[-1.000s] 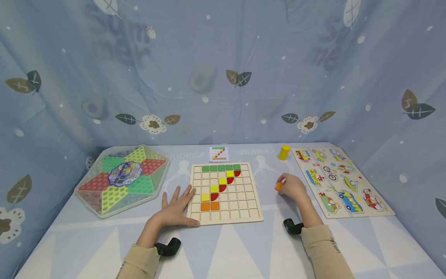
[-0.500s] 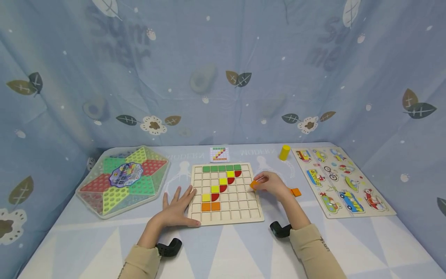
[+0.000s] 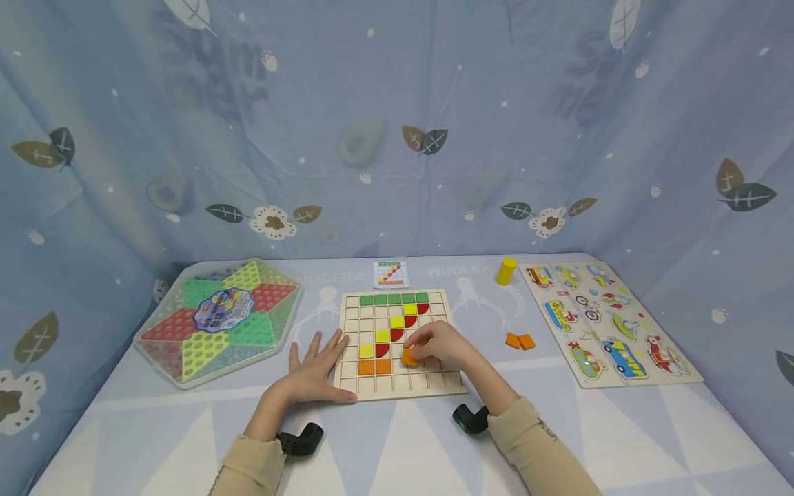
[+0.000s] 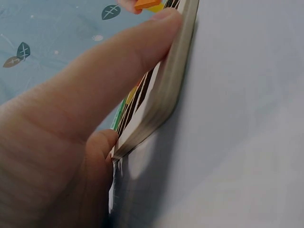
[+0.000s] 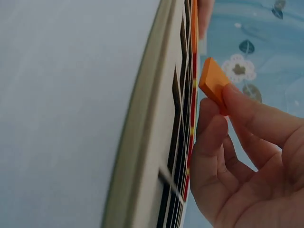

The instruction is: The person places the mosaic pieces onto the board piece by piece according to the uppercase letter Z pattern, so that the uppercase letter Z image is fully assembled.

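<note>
A wooden grid board lies in the middle of the table with green, yellow, red and orange pieces in its cells. Two orange square tiles sit side by side in a lower row. My right hand pinches another orange square tile between thumb and fingers, close over the board just right of that pair. In the right wrist view the tile is tilted. My left hand lies spread at the board's left edge, its thumb on the near-left corner of the rim.
Two loose orange tiles lie right of the board. Behind it is a small pattern card. A yellow cylinder stands back right, near a vehicle puzzle board. A star-patterned hexagonal game board is at left.
My right hand has picked up an orange tile from the table at right and carried it left over the board. Two loose tiles there are now uncovered. My left hand has stayed put.
</note>
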`<state>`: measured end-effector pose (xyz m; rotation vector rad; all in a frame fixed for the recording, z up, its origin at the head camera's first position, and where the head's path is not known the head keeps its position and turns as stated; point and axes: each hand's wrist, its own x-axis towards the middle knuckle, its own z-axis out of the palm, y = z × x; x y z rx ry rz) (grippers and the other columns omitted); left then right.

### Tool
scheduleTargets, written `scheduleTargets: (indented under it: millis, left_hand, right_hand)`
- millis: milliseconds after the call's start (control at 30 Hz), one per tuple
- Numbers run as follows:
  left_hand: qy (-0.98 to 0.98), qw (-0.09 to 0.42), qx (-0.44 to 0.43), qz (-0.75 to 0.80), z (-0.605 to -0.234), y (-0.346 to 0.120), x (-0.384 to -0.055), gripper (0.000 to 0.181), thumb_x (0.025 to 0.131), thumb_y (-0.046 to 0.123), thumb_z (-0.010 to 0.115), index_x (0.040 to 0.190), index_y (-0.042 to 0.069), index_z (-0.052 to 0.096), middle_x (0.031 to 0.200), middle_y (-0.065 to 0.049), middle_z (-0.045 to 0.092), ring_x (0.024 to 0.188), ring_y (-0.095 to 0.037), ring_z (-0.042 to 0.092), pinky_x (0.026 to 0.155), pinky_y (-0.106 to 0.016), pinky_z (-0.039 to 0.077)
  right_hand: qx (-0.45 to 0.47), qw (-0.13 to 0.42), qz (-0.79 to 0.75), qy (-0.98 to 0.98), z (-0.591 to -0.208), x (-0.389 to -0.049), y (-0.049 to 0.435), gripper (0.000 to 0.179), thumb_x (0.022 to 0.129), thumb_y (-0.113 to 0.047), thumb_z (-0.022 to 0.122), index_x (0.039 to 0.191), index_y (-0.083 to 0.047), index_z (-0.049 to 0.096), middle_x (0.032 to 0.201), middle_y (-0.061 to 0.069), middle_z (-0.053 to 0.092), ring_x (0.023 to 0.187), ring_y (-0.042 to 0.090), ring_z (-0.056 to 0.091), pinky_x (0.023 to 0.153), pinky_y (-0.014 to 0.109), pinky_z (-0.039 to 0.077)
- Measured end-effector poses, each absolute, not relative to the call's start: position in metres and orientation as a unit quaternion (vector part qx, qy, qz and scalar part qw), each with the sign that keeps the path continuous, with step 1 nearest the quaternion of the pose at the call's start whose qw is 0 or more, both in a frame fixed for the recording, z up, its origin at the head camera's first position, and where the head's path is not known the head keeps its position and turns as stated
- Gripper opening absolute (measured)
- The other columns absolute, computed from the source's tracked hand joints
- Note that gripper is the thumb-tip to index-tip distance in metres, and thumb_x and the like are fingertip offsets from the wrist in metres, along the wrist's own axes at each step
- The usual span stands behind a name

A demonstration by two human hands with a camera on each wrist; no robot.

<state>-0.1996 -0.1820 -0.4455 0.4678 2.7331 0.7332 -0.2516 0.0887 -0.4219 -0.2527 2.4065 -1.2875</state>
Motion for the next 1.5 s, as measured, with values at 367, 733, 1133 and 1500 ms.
scheduleTargets:
  millis: [367, 733, 1133, 1500]
  left_hand:
    - [0.944, 0.138, 0.161, 0.252, -0.444, -0.181, -0.2, 0.112, 0.065, 0.06, 0.073, 0.148, 0.009, 0.019, 0.155, -0.011, 0.007, 0.138, -0.043, -0.009, 0.098, -0.066, -0.017]
    - [0.944, 0.139, 0.159, 0.255, -0.444, -0.179, -0.2, 0.111, 0.064, 0.059, 0.073, 0.148, 0.01, 0.019, 0.155, -0.01, 0.008, 0.138, -0.042, -0.008, 0.098, -0.065, -0.017]
    - [0.942, 0.138, 0.165, 0.259, -0.443, -0.181, -0.199, 0.111, 0.065, 0.058, 0.073, 0.148, 0.009, 0.018, 0.155, -0.01, 0.006, 0.138, -0.042, -0.01, 0.097, -0.066, -0.018]
    - [0.943, 0.139, 0.161, 0.256, -0.447, -0.182, -0.2, 0.112, 0.065, 0.059, 0.073, 0.149, 0.009, 0.018, 0.155, -0.009, 0.006, 0.138, -0.041, -0.01, 0.097, -0.065, -0.019]
  right_hand:
    - [-0.13, 0.164, -0.338, 0.918, -0.423, -0.245, 0.061, 0.009, 0.073, -0.007, 0.076, 0.07, -0.012, 0.07, 0.064, -0.002, 0.059, 0.063, 0.014, 0.051, 0.059, 0.024, 0.043]
    - [-0.14, 0.167, -0.375, 0.901, -0.422, -0.247, 0.079, 0.008, 0.074, -0.012, 0.076, 0.076, -0.012, 0.068, 0.068, 0.0, 0.057, 0.065, 0.015, 0.05, 0.058, 0.026, 0.042]
    - [-0.031, 0.111, -0.397, 0.911, -0.414, -0.256, 0.151, 0.013, 0.075, -0.005, 0.073, 0.086, -0.006, 0.067, 0.077, 0.003, 0.057, 0.07, 0.017, 0.049, 0.059, 0.026, 0.04]
    - [0.029, 0.058, -0.269, 0.961, -0.416, -0.254, 0.208, 0.031, 0.073, 0.005, 0.059, 0.099, -0.008, 0.068, 0.114, 0.022, 0.056, 0.096, 0.036, 0.051, 0.076, 0.046, 0.041]
